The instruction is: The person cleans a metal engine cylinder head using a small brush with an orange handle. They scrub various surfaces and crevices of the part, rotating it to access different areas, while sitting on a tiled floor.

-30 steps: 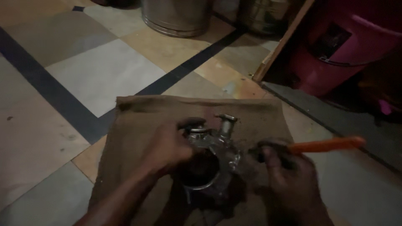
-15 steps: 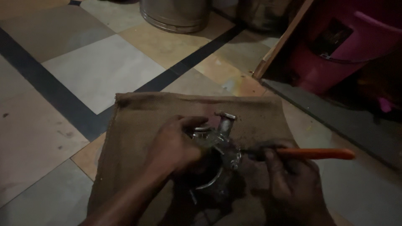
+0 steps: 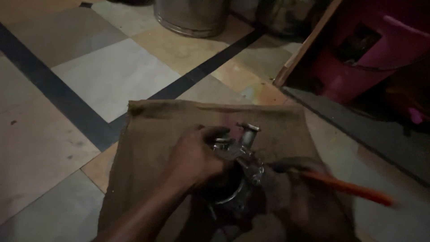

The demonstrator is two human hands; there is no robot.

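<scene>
From the head view, the left hand (image 3: pixel 195 159) grips a grimy metal engine part (image 3: pixel 235 172) sitting on a brown sack (image 3: pixel 152 134) spread over the tiled floor (image 3: pixel 103 76). The right hand (image 3: pixel 298 197), blurred, clasps an orange-handled screwdriver (image 3: pixel 351 190) against the part.

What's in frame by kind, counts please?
Hands: 2 (left hand, right hand)
Metal engine part, looks like a carburetor: 1
Orange-handled tool: 1
Burlap cloth: 1
Metal drum: 1
Pink plastic stool: 1
Total: 7
</scene>
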